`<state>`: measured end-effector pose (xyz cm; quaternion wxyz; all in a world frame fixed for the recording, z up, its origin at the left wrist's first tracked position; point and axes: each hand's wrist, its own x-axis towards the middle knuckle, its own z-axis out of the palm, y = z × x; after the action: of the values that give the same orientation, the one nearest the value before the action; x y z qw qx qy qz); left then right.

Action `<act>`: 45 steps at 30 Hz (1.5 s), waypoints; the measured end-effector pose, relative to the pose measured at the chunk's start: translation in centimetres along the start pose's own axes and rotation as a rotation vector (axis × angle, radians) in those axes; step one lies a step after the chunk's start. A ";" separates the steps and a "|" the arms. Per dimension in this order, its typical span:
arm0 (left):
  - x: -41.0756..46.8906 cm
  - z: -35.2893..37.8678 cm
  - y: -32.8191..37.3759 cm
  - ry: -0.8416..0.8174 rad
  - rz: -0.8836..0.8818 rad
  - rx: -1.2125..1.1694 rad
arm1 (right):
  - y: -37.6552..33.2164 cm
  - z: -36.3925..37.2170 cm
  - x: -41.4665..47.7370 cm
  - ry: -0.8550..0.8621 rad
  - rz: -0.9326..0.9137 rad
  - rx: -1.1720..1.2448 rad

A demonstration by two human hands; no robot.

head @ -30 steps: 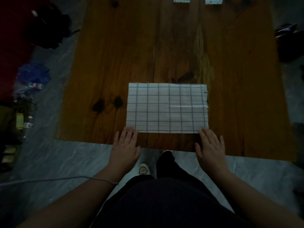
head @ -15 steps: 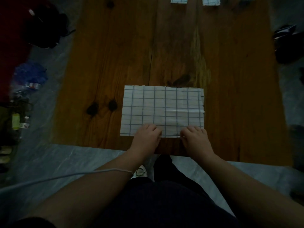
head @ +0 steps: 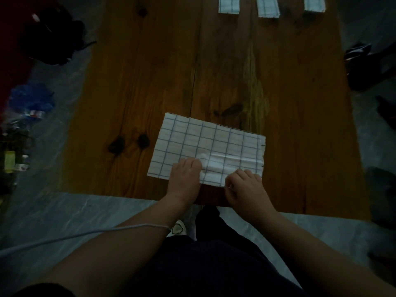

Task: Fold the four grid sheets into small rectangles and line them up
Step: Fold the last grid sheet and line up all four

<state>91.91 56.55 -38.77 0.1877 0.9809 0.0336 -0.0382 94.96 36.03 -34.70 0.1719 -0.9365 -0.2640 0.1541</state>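
Note:
A white grid sheet [head: 211,144] with blue lines lies flat on the wooden table [head: 154,82], near its front edge and turned slightly clockwise. My left hand [head: 184,180] and my right hand [head: 246,188] sit side by side at the middle of the sheet's near edge. The fingers of both are curled onto the paper and pinch that edge. Three folded grid rectangles [head: 228,5], [head: 268,7], [head: 314,4] lie in a row at the table's far edge, partly cut off by the frame.
Grey marbled floor surrounds the table. Dark bags [head: 49,39] and small bottles [head: 9,160] lie on the floor at the left, and dark shoes [head: 364,65] at the right. A thin white cable [head: 85,234] crosses my left forearm.
Both hands slid from the sheet's near corners to the middle of its near edge and curled their fingers onto it. The sheet now lies a little askew.

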 end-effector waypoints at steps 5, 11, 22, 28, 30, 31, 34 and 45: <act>0.1 -2.6 -1.4 0.148 -0.025 -0.196 | -1.7 -0.1 -0.4 -0.002 -0.036 0.145; -1.1 -7.6 -4.0 0.248 0.035 -0.331 | -4.9 -2.5 2.2 0.164 -0.028 0.344; -6.0 -20.7 -4.5 0.099 -0.122 -0.979 | -12.6 -9.6 3.9 0.136 -0.206 0.327; -8.4 -25.3 -4.3 0.057 0.005 -0.976 | -18.2 -12.2 1.9 0.049 -0.321 0.205; -9.2 -26.8 -4.0 0.022 0.035 -0.959 | -19.2 -12.8 1.1 0.039 -0.308 0.239; -9.5 -27.3 -4.1 -0.002 0.040 -0.958 | -19.5 -13.1 0.6 0.043 -0.294 0.257; -10.3 -28.2 -4.7 -0.076 0.007 -0.934 | -20.2 -13.6 -0.8 0.052 -0.230 0.300; -11.8 -26.5 -2.4 0.061 -0.073 -0.742 | -19.9 -12.1 -3.0 0.059 -0.066 0.353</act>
<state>81.65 68.00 -14.08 0.5281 0.8448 0.0858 -0.0007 88.33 47.46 -15.22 0.3461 -0.8868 -0.2582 0.1648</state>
